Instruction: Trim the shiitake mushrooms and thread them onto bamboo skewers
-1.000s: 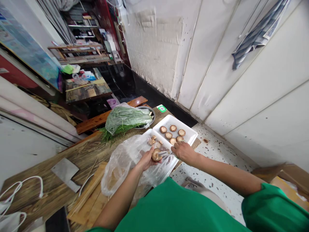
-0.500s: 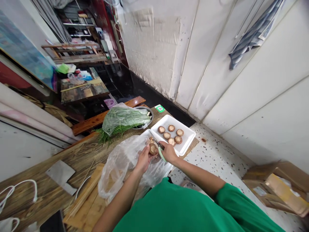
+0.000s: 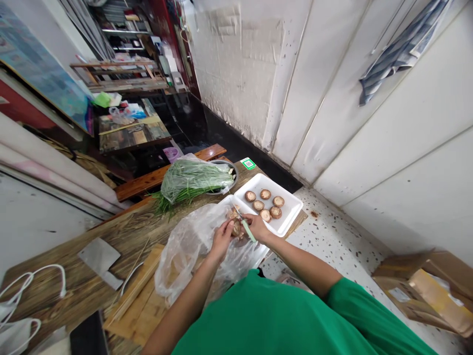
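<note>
My left hand (image 3: 220, 241) holds a brown mushroom (image 3: 237, 228) with its fingers closed around it, above a clear plastic bag (image 3: 181, 251). Closed around light-green-handled scissors (image 3: 247, 230), my right hand (image 3: 257, 228) is right beside the mushroom, and the thin metal blade points away from me, up and to the left. Under the hands, a second white tray, partly covered by the bag, holds brownish pieces (image 3: 232, 212). Several mushrooms (image 3: 265, 215) lie gills up in the white tray (image 3: 290, 217) to the right.
Green stalks in a plastic bag (image 3: 195, 177) lie over a metal bowl (image 3: 236, 172). On the wooden table (image 3: 140, 231) are a cleaver (image 3: 99, 259), a wooden board (image 3: 136, 315), a black phone-like object (image 3: 87, 335) and white cables (image 3: 61, 281). A cardboard box (image 3: 424, 286) sits on the floor.
The view has shifted slightly, moving the scene a little to the right. The scissors' handle has turned slightly against the mushroom; both hands keep their hold.
</note>
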Available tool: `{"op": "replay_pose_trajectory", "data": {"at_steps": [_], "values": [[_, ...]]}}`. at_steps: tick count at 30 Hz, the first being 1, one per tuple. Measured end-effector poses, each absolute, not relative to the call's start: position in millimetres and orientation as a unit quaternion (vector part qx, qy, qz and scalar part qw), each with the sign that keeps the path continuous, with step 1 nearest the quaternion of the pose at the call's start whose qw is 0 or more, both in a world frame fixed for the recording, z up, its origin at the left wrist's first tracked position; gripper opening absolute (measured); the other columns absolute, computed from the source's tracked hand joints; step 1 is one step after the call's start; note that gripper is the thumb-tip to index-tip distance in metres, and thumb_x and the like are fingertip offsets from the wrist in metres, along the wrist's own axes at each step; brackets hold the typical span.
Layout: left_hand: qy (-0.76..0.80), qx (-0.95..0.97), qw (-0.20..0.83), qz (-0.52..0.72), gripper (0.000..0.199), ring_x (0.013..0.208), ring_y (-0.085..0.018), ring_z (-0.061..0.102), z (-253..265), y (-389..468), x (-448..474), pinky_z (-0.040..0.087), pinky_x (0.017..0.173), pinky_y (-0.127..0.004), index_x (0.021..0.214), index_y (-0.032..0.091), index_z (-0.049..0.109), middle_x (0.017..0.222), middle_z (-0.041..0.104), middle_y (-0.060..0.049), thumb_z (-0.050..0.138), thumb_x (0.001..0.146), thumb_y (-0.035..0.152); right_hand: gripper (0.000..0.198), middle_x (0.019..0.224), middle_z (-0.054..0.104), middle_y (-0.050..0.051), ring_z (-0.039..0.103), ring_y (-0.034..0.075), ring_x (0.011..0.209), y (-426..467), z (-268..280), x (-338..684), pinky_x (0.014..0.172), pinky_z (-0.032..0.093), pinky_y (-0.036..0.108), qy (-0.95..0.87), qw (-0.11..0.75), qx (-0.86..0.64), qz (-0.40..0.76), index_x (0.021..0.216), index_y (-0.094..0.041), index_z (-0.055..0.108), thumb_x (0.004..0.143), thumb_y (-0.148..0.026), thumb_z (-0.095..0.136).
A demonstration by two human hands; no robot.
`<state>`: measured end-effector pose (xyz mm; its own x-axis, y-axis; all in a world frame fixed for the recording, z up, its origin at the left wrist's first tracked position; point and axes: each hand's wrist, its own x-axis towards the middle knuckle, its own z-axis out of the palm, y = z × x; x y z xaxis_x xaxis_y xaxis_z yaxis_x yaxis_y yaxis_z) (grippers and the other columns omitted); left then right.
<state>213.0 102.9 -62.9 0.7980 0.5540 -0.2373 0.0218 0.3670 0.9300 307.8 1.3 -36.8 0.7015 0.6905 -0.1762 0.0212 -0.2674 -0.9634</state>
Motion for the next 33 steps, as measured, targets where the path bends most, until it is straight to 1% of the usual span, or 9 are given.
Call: {"op": "replay_pose_trajectory", "data": {"at_steps": [3,5,9,12,16,22,26,30,33], "values": [[0.258,0.582,0.747,0.192,0.041,0.102,-0.022,0.058,-65.5,107.5,211.4,0.047,0.085,-0.032,0.105,0.018,0.062,0.111,0.063,-0.009,0.067,0.068,0.034,0.03,0.051,0.055,-0.005,0.046,0.008,0.042,1.4,-35.0,311.4,0.041,0.037,0.019,-0.223,0.559,-0.731,0.321,0.089,-0.013,0.064,0.061,-0.022,0.06],[0.274,0.574,0.742,0.212,0.041,0.107,-0.023,0.055,-67.2,112.4,208.9,0.045,0.088,-0.031,0.104,0.017,0.062,0.114,0.062,-0.009,0.069,0.067,0.033,0.029,0.046,0.05,-0.006,0.042,0.008,0.038,0.0,-32.8,316.2,0.038,0.035,0.019,-0.21,0.564,-0.727,0.331,0.089,-0.013,0.063,0.063,-0.025,0.059],[0.306,0.407,0.835,0.207,0.035,0.098,-0.026,0.06,-66.0,123.0,201.0,0.05,0.08,-0.04,0.102,0.011,0.059,0.11,0.062,-0.016,0.053,0.08,0.038,0.03,0.047,0.051,-0.007,0.041,0.006,0.037,-5.1,-32.1,330.1,0.037,0.034,0.017,-0.198,0.57,-0.728,0.325,0.087,-0.014,0.063,0.059,-0.022,0.063],[0.278,0.323,0.889,0.171,0.034,0.098,-0.026,0.06,-62.4,128.7,195.9,0.05,0.082,-0.042,0.102,0.009,0.057,0.111,0.061,-0.018,0.046,0.085,0.036,0.03,0.048,0.052,-0.006,0.043,0.007,0.038,-6.3,-39.7,335.3,0.037,0.034,0.017,-0.192,0.569,-0.73,0.328,0.087,-0.014,0.064,0.059,-0.024,0.065],[0.272,0.302,0.9,0.158,0.032,0.104,-0.023,0.057,-61.8,133.1,193.8,0.05,0.084,-0.039,0.105,0.012,0.057,0.114,0.06,-0.014,0.043,0.087,0.035,0.029,0.048,0.052,-0.006,0.045,0.007,0.039,-4.0,-56.1,333.3,0.038,0.036,0.017,-0.18,0.569,-0.727,0.34,0.088,-0.014,0.064,0.061,-0.024,0.062],[0.277,0.308,0.901,0.127,0.033,0.099,-0.021,0.058,-66.2,132.4,200.8,0.051,0.078,-0.034,0.102,0.015,0.058,0.112,0.06,-0.013,0.046,0.084,0.039,0.029,0.052,0.055,-0.005,0.046,0.007,0.04,-14.8,-70.5,331.9,0.039,0.037,0.017,-0.148,0.586,-0.723,0.334,0.088,-0.014,0.062,0.059,-0.019,0.058],[0.283,0.452,0.835,0.14,0.029,0.092,-0.019,0.06,-67.8,126.4,225.7,0.051,0.077,-0.033,0.1,0.017,0.057,0.107,0.061,-0.009,0.062,0.073,0.024,0.026,0.05,0.054,-0.006,0.045,0.007,0.039,-43.9,-78.4,320.0,0.039,0.039,0.018,-0.112,0.601,-0.718,0.333,0.086,-0.014,0.061,0.061,-0.022,0.058],[0.286,0.669,0.675,0.125,0.034,0.09,-0.022,0.06,-65.2,125.8,280.2,0.05,0.073,-0.032,0.1,0.019,0.059,0.1,0.064,-0.008,0.064,0.066,0.017,0.025,0.051,0.055,-0.005,0.045,0.007,0.039,-79.0,-97.6,299.5,0.039,0.039,0.018,-0.08,0.596,-0.715,0.356,0.087,-0.015,0.062,0.064,-0.024,0.059],[0.279,0.742,0.599,0.113,0.031,0.092,-0.023,0.059,-64.2,125.5,334.2,0.047,0.076,-0.03,0.093,0.018,0.062,0.092,0.066,-0.007,0.064,0.062,0.016,0.024,0.052,0.056,-0.004,0.048,0.009,0.042,-99.5,-112.7,290.7,0.042,0.039,0.02,-0.102,0.55,-0.741,0.372,0.088,-0.016,0.063,0.066,-0.022,0.058]]}}
